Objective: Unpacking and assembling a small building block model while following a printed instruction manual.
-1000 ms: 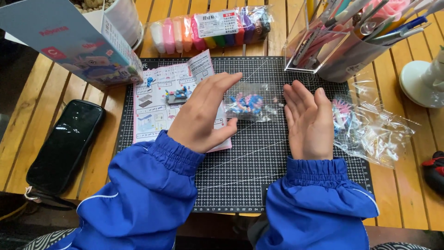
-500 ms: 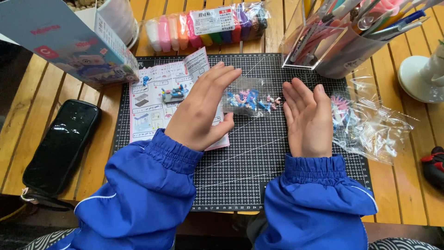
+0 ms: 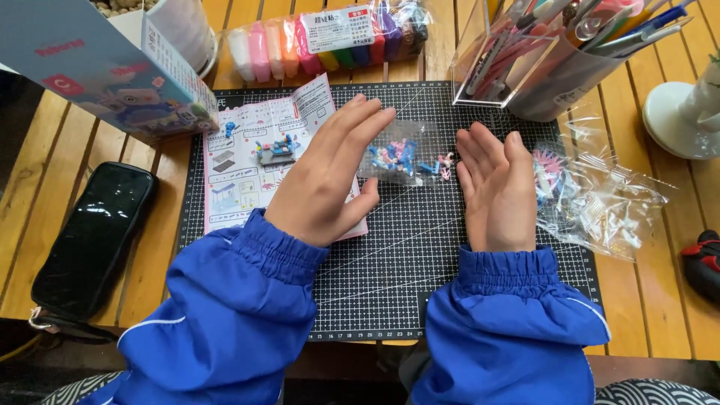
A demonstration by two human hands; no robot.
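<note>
Small blue, pink and white building pieces (image 3: 401,157) lie in a loose heap on a bit of clear film, on the dark gridded cutting mat (image 3: 390,277), and the heap sits between the two hands. Its long axis runs left to right across the mat; single pieces are too small to count. One left hand (image 3: 330,176) lies flat with fingers spread, palm turned toward the heap, its heel over the one instruction sheet (image 3: 251,154); one right hand (image 3: 495,187) stands on edge, fingers straight, palm facing the heap. Both hands are open, well apart, gripping nothing. Bare mat lies near the person, between the blue sleeves, the most open room. The far edge is crowded: one pack of coloured clay sticks (image 3: 330,34), one clear pen holder (image 3: 540,52). To the right, crumpled clear bags (image 3: 600,199) spill off the mat's edge onto the wooden slat table (image 3: 652,315). To the left lie one black phone (image 3: 94,236) and one blue-grey box (image 3: 97,71).
</note>
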